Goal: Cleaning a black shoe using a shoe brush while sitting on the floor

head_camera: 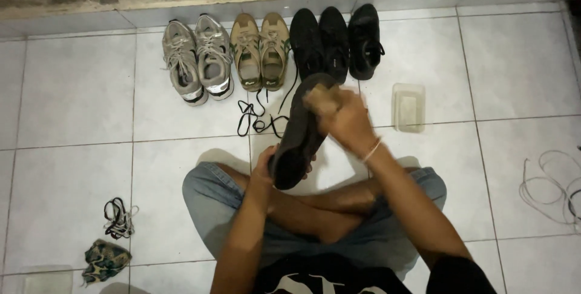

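I sit cross-legged on a white tiled floor. My left hand (264, 164) grips the heel end of a black shoe (296, 142) held sole-up over my lap. My right hand (342, 115) presses a tan brush (321, 97) against the shoe's toe end; the hand is blurred. Black laces (257, 118) lie on the tile just beyond the shoe.
Along the wall stand a grey pair of sneakers (196, 58), a tan pair (261, 49), a black pair (321, 39) and a single black shoe (365, 39). A clear plastic tub (408, 107) sits right. White laces (551, 188) lie far right; striped laces (119, 217) and a crumpled cloth (105, 259) left.
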